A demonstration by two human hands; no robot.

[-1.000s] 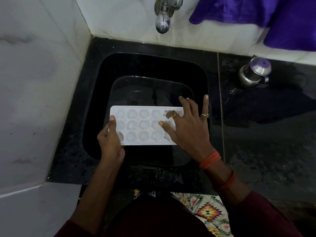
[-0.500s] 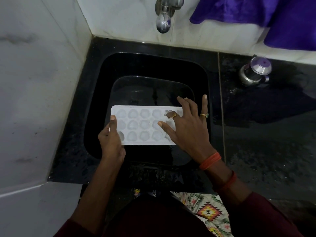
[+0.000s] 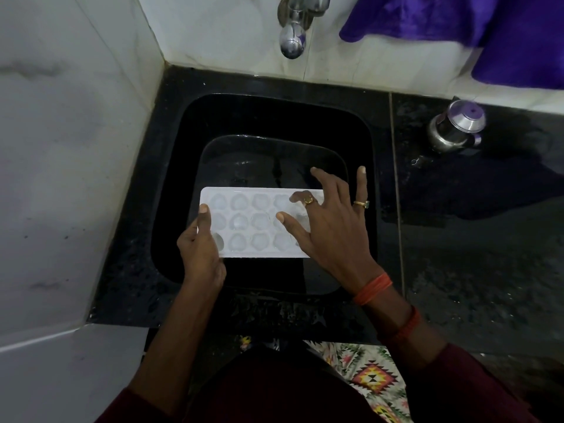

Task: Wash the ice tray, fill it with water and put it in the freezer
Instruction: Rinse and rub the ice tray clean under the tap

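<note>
A white ice tray [image 3: 253, 222] with three rows of round cups lies flat over the black sink [image 3: 274, 117]. My left hand [image 3: 200, 248] grips its left end, thumb on top of the rim. On the tray's right end rests my right hand [image 3: 329, 221], fingers spread, thumb and forefinger pressing into cups there. Two rings sit on that hand. The tray's right end is hidden under it. The chrome tap [image 3: 293, 41] hangs above the sink's far side; no water stream shows.
A small steel pot with a purple lid [image 3: 457, 129] stands on the wet black counter [image 3: 473, 239] at the right. Purple cloth [image 3: 488, 35] hangs on the back wall. White tiled walls close in the left side and the back.
Almost nothing differs. My right hand's fingers have shifted slightly on the tray's right end; the tray and my left hand have stayed in place.
</note>
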